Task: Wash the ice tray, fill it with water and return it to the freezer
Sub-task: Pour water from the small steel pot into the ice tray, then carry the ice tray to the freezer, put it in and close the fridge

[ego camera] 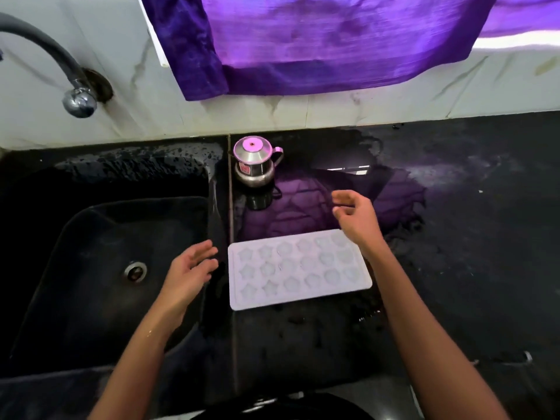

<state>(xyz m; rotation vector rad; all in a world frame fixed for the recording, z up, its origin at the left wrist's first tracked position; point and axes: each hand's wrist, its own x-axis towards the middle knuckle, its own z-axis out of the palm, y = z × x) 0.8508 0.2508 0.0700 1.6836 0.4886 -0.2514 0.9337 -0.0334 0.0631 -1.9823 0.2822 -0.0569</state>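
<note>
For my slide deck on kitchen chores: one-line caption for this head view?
Ice tray lies flat on the wet black counter beside the sink, left hand and right hand open, touching nothing.

The right hand covers the ice tray's far right corner; the tap is cut off left of the left hand.

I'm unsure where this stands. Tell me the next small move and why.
Probably take hold of the ice tray by its short ends. It lies flat on the wet counter beside the sink, and the left hand and right hand hover open, holding nothing.
</note>
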